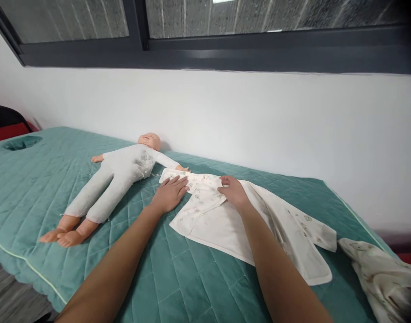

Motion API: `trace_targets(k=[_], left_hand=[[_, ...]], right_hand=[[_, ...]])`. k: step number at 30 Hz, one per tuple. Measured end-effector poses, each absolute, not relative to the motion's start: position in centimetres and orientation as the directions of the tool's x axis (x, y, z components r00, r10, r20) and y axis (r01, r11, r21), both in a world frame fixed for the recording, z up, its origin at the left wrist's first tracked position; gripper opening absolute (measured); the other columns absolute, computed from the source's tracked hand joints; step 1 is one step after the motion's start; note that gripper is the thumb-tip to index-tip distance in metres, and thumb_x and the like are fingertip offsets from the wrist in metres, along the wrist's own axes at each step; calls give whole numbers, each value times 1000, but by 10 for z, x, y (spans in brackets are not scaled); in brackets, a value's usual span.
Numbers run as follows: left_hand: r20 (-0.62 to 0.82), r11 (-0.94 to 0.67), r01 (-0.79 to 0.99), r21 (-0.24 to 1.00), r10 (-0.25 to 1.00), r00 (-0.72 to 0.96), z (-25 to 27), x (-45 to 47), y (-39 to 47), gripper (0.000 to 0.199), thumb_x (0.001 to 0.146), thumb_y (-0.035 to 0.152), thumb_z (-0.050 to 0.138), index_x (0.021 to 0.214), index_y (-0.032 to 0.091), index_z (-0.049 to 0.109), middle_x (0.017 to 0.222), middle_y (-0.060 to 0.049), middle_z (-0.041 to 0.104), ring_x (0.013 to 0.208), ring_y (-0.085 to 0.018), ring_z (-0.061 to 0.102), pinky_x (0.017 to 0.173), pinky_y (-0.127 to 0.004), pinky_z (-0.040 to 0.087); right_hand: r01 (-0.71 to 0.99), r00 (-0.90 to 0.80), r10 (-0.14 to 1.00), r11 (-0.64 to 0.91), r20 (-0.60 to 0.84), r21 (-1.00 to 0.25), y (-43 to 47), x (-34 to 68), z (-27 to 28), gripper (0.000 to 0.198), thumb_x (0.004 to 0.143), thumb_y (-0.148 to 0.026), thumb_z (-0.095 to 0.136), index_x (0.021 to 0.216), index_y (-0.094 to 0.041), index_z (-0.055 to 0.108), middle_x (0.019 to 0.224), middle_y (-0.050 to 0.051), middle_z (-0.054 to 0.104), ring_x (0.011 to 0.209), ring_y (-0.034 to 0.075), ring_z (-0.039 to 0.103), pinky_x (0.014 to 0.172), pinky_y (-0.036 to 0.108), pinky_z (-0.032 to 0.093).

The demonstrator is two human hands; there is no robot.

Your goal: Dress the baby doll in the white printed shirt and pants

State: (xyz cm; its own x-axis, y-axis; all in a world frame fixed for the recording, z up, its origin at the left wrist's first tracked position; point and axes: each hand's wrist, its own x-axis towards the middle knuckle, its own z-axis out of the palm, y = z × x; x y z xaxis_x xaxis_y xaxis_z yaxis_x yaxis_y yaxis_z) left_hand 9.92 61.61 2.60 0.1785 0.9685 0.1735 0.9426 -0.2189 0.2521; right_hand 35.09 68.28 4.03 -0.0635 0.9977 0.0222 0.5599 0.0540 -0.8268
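Head view: pale printed shirt [215,226] spread near doll [124,163]

Shirt lies on green quilted bed cover [188,278], to the doll's right in view. Left hand [170,194] flat on one sleeve [168,174], fingers slightly parted, gripping nothing; right hand [235,192] curled, pinching cloth between thumb and fingers. Likely light, soft, limp, quick to crease; best held at shoulder and cuff

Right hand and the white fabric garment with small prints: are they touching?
Touching. In the head view, the right hand pinches the white, small-print fabric garment, with fabric showing between the thumb and curled fingers.
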Motion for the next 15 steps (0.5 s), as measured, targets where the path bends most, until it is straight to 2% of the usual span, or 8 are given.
trace_targets(k=[3,6,8,11,15], left_hand=[[175,-125,961,247,981,83,27,100,614,51,101,45,25,144,27,44,155,1,38,146,-23,29,120,-48,20],[216,-134,947,291,974,71,29,105,606,49,101,44,28,138,23,52,152,-3,44,145,-25,31,120,-51,20],[262,-226,897,381,956,129,31,112,598,46,100,45,32,131,22,58,146,-4,51,142,-24,37,120,-50,22],[370,-378,728,572,911,182,37,126,580,41,98,44,40,124,22,62,136,-5,60,132,-20,48,117,-42,33],[401,-449,509,735,892,208,49,136,547,32,95,34,50,121,23,64,132,-7,62,126,-21,53,111,-42,40]], right_hand=[[592,-59,998,56,26,-804,681,352,43,47,69,-20,61,116,-20,60,112,4,67,90,19,64,75,27,48],[642,-44,997,71,56,-764,679,351,46,43,73,-22,63,115,-22,59,111,2,67,91,19,62,74,28,44],[705,-44,996,88,80,-704,677,350,48,40,75,-26,64,115,-24,59,108,1,67,89,19,61,72,28,41],[784,-57,993,110,106,-611,677,351,49,38,78,-35,66,114,-26,59,102,0,68,88,19,61,69,28,38],[776,-34,996,81,88,-626,682,354,47,40,78,-44,66,113,-25,60,100,1,69,87,19,62,69,28,39]])
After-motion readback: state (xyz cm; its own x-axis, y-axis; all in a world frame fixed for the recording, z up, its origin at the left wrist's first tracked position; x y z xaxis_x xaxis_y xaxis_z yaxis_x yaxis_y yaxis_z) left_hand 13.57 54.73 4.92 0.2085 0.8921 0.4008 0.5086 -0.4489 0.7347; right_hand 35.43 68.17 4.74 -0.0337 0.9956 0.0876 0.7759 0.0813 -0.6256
